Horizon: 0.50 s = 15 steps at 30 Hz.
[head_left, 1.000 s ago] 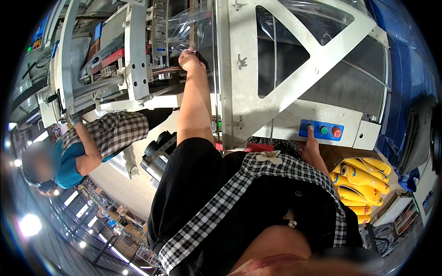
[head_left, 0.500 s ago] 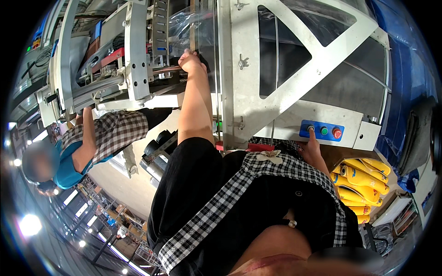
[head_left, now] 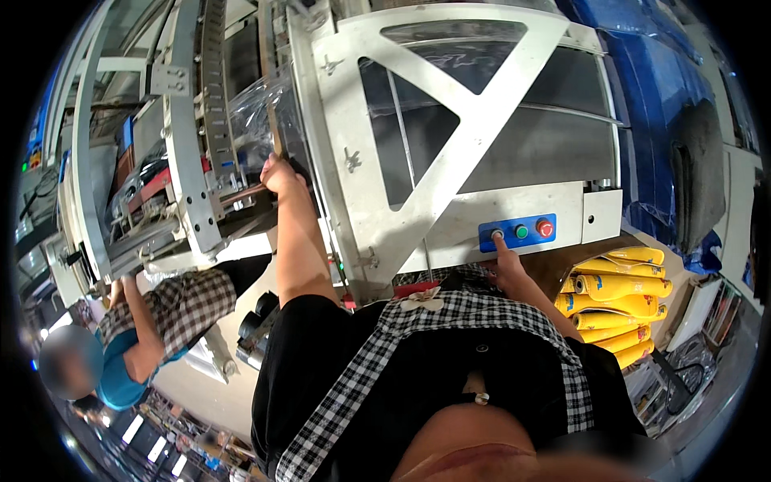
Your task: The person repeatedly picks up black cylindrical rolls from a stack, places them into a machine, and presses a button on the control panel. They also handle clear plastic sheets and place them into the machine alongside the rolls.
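While one hand point(head_left: 506, 268) touches one, three buttons point(head_left: 522, 231) show.

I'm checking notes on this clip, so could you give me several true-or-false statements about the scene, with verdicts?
1. The right hand has one of its fingers at the left part of the blue panel. True.
2. The left hand rests on that panel. False: it is well to the panel's left, near the clear film.
3. The green button sits left of the red button. True.
4. The pile of yellow things lies left of the right hand. False: it lies to its right.
5. The co-worker's top is red. False: it is teal.
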Tool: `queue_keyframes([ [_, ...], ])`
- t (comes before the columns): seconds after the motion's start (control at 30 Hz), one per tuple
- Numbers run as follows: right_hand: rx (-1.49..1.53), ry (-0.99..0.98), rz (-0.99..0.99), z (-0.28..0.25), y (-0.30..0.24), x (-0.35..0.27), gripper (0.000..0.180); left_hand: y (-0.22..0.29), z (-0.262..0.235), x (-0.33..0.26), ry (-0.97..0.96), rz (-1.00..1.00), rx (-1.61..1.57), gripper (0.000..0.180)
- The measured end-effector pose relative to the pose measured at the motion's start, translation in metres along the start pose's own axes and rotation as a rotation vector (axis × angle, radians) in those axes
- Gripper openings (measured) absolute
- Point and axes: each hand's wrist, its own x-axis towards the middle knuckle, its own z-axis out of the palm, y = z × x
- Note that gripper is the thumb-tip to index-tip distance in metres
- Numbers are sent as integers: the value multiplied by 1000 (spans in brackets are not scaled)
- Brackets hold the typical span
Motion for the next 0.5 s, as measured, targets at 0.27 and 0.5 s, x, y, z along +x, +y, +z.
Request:
queue_keyframes([
  [0.27,5,-17,-14,-5,2,3,60,-19,9,14,-141,-202,-241,16],
  [0.5,-34,-101,-7,0,-1,-9,61,41,-71,-32,-263,195,745,21],
])
